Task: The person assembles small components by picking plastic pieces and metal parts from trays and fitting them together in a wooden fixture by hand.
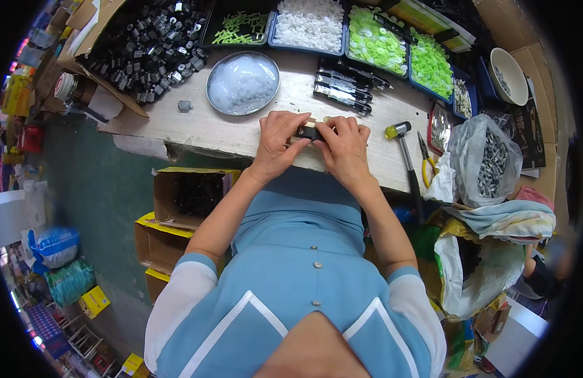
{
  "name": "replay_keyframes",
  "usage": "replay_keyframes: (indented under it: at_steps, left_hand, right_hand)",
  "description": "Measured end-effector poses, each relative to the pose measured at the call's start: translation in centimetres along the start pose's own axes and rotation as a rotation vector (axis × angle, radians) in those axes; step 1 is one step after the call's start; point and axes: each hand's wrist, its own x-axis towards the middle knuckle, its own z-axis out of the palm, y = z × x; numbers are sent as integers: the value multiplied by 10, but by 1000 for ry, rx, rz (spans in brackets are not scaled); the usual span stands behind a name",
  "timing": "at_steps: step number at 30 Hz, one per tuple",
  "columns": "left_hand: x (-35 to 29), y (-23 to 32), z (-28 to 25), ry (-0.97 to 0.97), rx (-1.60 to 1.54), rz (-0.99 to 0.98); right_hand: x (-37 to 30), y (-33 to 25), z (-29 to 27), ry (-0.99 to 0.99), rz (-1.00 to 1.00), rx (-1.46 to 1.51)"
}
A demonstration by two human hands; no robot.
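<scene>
Small black oblong piece sits btwn both hands, on the near-R side of the round silver metal dish; long axis approx. L–R, ends partly hidden by fingers. L hand pinches the L end, R hand the R; each grip nearly closed, thumb vs. fingers, neither clearly nearer. Dish: cloudy translucent mass. L of dish: brown cardboard box w/ black blocky parts. Behind dish: black plastic tray w/ lime-green pieces. Far R of dish: clear plastic bag w/ grey parts.
</scene>
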Motion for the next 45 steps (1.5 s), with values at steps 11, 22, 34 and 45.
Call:
replay_keyframes:
  at_steps: [11, 22, 34, 45]
  left_hand:
    - [17, 2, -8, -182, 149, 122]
    - [30, 9, -8, -428, 439, 342]
    - [40, 20, -6, -562, 576, 418]
    - [43, 24, -2, -588, 560, 391]
  right_hand:
    - [-24, 54, -24, 185, 146, 71]
    - [-82, 105, -36, 1, 493, -546]
    - [-61, 21, -55, 115, 176, 125]
    - [-45, 21, -47, -113, 230, -133]
